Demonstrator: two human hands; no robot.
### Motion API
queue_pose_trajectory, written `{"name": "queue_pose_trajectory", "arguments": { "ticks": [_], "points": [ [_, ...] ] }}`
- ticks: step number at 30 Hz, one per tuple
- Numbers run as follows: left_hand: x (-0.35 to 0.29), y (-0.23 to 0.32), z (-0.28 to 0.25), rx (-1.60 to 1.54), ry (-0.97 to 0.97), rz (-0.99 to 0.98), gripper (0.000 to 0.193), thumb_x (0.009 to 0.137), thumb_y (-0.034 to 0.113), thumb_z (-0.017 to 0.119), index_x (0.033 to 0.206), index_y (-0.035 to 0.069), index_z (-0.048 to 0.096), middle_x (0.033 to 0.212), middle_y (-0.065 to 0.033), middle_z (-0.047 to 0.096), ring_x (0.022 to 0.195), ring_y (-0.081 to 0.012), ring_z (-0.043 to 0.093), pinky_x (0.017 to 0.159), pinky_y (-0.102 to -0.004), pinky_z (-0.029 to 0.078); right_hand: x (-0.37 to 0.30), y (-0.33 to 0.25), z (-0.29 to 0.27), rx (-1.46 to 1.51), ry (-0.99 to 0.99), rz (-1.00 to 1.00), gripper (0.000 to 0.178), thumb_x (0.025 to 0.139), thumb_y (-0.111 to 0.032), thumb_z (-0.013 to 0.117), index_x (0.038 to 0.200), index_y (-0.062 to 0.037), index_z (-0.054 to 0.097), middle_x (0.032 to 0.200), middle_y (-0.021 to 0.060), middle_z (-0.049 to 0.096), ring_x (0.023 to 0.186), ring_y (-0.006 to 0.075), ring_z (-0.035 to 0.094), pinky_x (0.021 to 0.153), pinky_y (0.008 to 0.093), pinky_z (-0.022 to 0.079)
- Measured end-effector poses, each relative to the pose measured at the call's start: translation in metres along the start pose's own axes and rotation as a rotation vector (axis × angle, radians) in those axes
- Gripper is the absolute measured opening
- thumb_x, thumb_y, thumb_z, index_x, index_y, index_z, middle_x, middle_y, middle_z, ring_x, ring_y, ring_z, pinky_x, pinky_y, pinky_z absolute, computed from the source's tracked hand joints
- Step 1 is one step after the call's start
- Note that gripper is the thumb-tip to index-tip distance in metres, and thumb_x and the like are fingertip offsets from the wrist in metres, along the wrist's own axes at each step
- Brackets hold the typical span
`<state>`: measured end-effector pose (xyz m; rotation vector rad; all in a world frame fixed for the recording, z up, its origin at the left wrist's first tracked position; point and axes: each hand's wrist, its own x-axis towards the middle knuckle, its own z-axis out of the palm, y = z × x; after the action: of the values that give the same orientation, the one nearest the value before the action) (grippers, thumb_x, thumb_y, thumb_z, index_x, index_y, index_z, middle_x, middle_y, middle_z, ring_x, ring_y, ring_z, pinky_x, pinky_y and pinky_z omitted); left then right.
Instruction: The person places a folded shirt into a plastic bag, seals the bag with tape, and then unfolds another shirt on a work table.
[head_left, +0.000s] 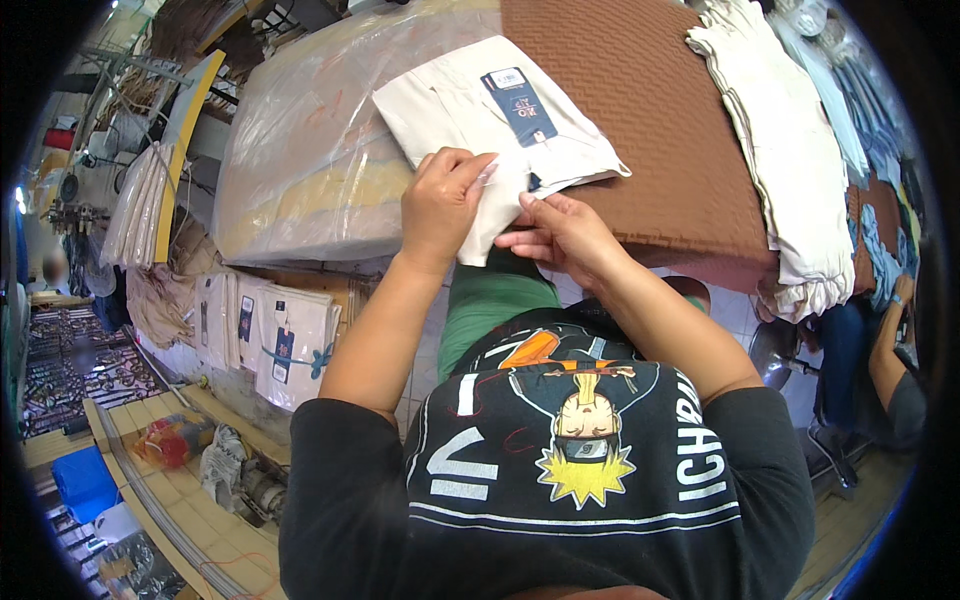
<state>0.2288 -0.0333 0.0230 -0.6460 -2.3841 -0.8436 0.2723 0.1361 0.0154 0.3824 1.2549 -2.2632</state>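
Across brown cloth [660, 110] (and plastic [310, 120]), pale garment [465, 115].

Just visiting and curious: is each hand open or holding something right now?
Left hand: closed, pinching the cream folded garment.
Right hand: partly curled at the garment's near edge; whether it grips cannot be told.

So both arms come up from below, elbows bent and out wide, and the hands meet right around the bench's [650, 110] near edge. Left forearm [375, 325] runs pretty straight up, and the left hand [436, 208] has its back up, fingers bent, thumb and fingertips pinched together pointing right. Right forearm [675, 325] slants in, with the right hand [572, 236] a bit lower, thumb on top, fingers half-curled underneath pointing left. Can't really tell how tight that one is.
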Motion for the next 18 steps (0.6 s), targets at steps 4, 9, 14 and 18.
{"name": "queue_pose_trajectory", "arguments": {
  "ticks": [4,9,14,18],
  "points": [
    [-0.003,0.0,-0.003,-0.021,-0.037,-0.014,0.023,0.074,0.006,0.069,0.096,0.012,0.071,0.077,-0.0052,0.058,0.074,-0.0206,0.059,0.065,-0.0318,0.048,0.016,0.003,0.013,0.002,0.039,-0.032,0.03,0.097,-0.02,0.047,0.105,0.0084,0.051,0.087,0.0158,0.064,0.074,0.0217,0.069,0.06,0.0225,0.058],
    [-0.01,-0.009,-0.005,-0.057,-0.036,-0.011,0.027,0.074,0.006,0.069,0.099,0.014,0.071,0.076,-0.0056,0.058,0.072,-0.0208,0.059,0.063,-0.0321,0.049,0.038,0.01,0.026,0.007,0.086,-0.143,0.025,0.097,-0.017,0.045,0.101,0.0068,0.053,0.085,0.0136,0.064,0.07,0.0187,0.067,0.059,0.0223,0.058],
    [-0.007,-0.008,-0.017,-0.087,-0.057,-0.025,0.025,0.075,0.007,0.07,0.1,0.012,0.071,0.076,-0.0061,0.058,0.069,-0.0205,0.058,0.062,-0.0316,0.048,0.063,0.005,0.039,-0.061,0.11,-0.248,0.021,0.096,-0.017,0.05,0.087,0.0001,0.059,0.08,0.0058,0.062,0.064,0.012,0.06,0.059,0.0235,0.054],
    [-0.002,-0.007,-0.018,-0.144,-0.002,-0.043,0.021,0.077,0.009,0.069,0.098,0.011,0.071,0.074,-0.0057,0.057,0.068,-0.0207,0.057,0.06,-0.0322,0.047,0.09,0.005,0.041,-0.142,0.122,-0.356,0.02,0.092,-0.021,0.058,0.08,-0.0052,0.059,0.068,0.0002,0.055,0.057,0.0081,0.047,0.052,0.0259,0.04]
  ]
}}
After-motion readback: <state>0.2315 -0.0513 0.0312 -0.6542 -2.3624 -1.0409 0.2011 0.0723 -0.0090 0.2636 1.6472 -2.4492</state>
